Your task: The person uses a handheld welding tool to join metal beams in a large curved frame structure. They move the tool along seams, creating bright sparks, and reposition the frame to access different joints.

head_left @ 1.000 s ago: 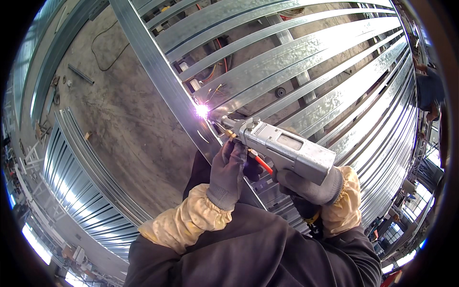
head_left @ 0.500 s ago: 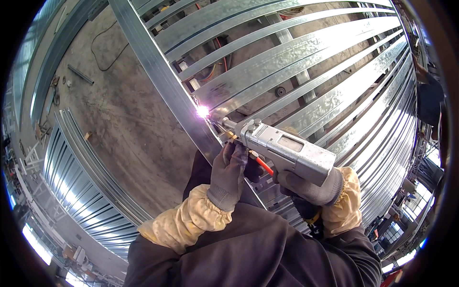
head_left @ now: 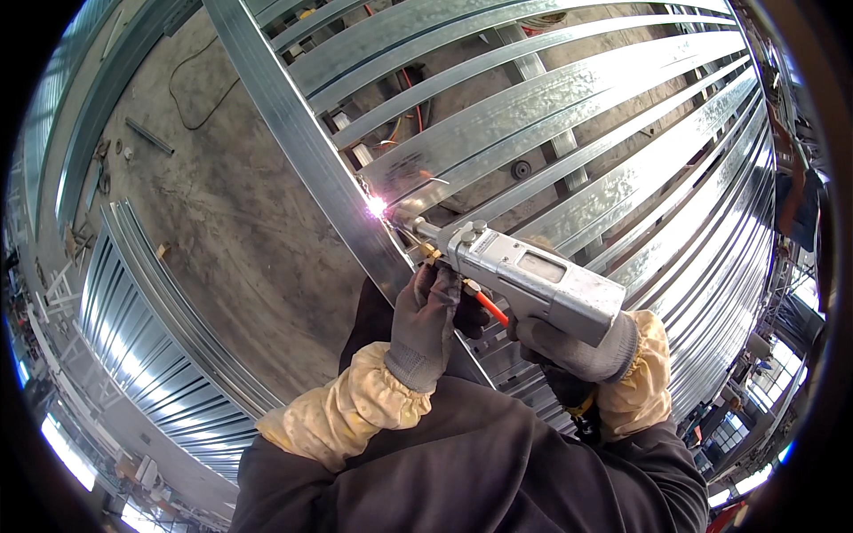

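the glow (head_left: 377, 207) is smaller and less bright than it is a second ago. the thin gold sparks just above it and the white streak on the long metal beam (head_left: 298, 129) are gone. now an orange and white streak (head_left: 434, 178) shows over the wide metal strip (head_left: 498, 124). at the far right, another person's dark clothes (head_left: 797, 209) show lower down.

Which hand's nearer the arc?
The left hand, fingers at the brass fitting near the arc. The right hand sits farther back, under the rear of the welding gun.
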`<state>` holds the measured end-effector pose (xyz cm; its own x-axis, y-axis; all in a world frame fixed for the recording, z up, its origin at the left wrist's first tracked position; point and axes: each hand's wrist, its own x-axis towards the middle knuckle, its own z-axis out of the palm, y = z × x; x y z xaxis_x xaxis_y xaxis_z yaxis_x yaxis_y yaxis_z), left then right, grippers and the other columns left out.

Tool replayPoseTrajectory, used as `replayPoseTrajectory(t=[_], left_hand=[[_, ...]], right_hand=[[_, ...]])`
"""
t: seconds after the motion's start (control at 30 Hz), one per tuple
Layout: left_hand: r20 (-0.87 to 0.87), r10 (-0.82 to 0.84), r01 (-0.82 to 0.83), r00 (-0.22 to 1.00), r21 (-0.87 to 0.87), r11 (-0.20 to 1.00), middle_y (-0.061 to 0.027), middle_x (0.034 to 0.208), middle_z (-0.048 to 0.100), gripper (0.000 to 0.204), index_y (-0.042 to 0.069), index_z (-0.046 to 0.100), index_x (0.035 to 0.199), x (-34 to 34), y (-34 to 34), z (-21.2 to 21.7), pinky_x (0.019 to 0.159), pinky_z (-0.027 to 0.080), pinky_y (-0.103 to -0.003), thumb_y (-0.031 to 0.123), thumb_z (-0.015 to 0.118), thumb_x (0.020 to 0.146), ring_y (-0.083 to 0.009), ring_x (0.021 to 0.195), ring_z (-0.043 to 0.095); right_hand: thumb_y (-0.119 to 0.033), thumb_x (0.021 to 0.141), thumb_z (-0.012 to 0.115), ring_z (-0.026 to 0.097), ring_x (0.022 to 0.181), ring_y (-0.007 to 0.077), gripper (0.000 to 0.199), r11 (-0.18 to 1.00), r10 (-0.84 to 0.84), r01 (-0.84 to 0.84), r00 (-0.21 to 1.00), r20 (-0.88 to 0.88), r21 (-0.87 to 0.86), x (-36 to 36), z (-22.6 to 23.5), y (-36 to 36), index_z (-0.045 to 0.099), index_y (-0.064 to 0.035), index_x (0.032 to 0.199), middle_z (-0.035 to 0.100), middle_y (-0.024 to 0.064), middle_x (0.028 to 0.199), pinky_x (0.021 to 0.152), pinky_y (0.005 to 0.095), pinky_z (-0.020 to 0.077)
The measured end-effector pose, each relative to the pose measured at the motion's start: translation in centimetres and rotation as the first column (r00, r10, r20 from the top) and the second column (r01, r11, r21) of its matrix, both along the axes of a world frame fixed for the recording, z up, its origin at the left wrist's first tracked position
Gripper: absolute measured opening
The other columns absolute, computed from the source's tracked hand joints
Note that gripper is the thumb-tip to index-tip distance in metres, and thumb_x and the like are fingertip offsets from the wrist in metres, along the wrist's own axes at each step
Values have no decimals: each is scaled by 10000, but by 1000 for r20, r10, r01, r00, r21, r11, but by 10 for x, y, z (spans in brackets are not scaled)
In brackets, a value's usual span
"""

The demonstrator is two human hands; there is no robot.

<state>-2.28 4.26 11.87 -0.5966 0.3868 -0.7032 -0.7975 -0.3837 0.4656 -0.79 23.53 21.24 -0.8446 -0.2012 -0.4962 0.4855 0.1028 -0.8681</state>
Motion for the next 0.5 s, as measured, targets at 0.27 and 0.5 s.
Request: replayPoseTrajectory(t=[0.27,0.5], left_hand=[[155,86,-97,984,64,993,8,873,516,132,14,546,1093,5,2,-3,732,429,-221,94,520,991,-69,771,479],[92,3,-2,996,-11,1000,-32,799,529,249,16,517,1083,3,3,3,477,556,-304,254,505,1011,-154,601,609]], right_hand=[[-54,840,692,573,1173,256,594,990,-112,127,972,208,-61,10,2,-3,449,45,1373,546,181,1322,953,321,469],[-63,838,695,593,1131,286,536,998,-50,54,991,126,-24,9,3,1,504,38,1328,549,193,1309,915,334,489]])
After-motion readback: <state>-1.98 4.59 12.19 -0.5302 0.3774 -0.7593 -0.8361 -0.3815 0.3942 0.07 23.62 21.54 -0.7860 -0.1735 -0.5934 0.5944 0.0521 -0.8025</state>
